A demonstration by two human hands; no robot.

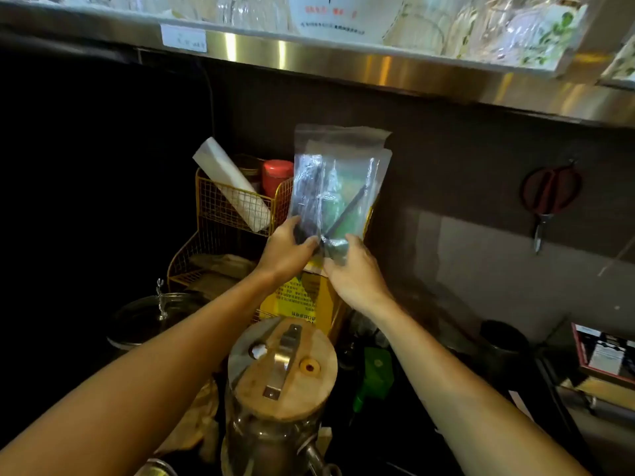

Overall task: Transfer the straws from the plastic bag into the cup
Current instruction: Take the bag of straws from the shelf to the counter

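Observation:
A clear plastic bag [338, 173] is held upright in front of the dark wall, its open end at the top. Dark straws [311, 197] stand bunched inside its left half, and one dark straw [347, 209] leans diagonally across the right half. My left hand [287, 250] grips the bag's lower left corner around the straw bundle. My right hand [354, 269] pinches the bag's bottom edge just right of it. I cannot tell which item in view is the cup.
A yellow wire rack [220, 218] behind the bag holds a white roll [230, 183] and a red-lidded jar [276, 175]. A yellow carton [304, 297] stands below the hands. A glass jar with a wooden lid [283, 367] sits nearest. Scissors [549, 201] hang on the wall at right.

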